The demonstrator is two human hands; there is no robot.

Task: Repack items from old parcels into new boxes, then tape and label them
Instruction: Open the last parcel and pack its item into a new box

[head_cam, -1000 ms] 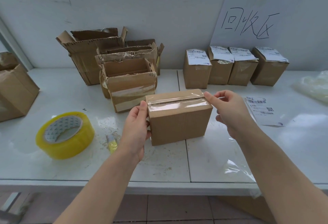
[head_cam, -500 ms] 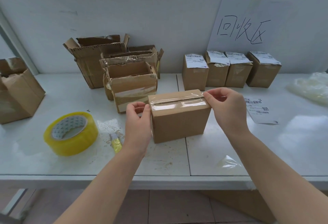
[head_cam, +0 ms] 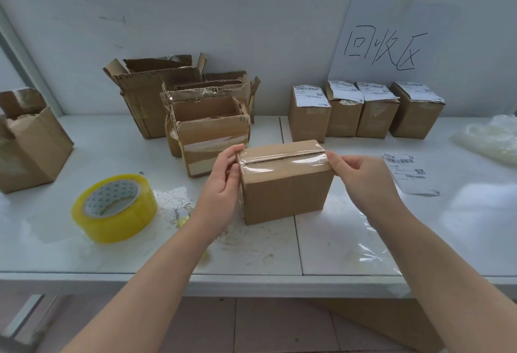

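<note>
Left hand (head_cam: 221, 184) slid up a bit, now gripping my taped box (head_cam: 285, 196) by its left end mid-table, right hand (head_cam: 361, 176) still pinching the tape strip (head_cam: 282, 161) at the right edge, one tape roll (head_cam: 114, 207), one loose label (head_cam: 409, 173), four labelled boxes (head_cam: 309, 120) behind.

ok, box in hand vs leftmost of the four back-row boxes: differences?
The held box has clear tape across its top but no label; the leftmost back-row box carries a white label on top. The held box sits wider than tall; the leftmost back-row box stands taller than wide. The left hand and right hand grip the held box's ends; the other stands free. Both are closed brown cardboard.
</note>
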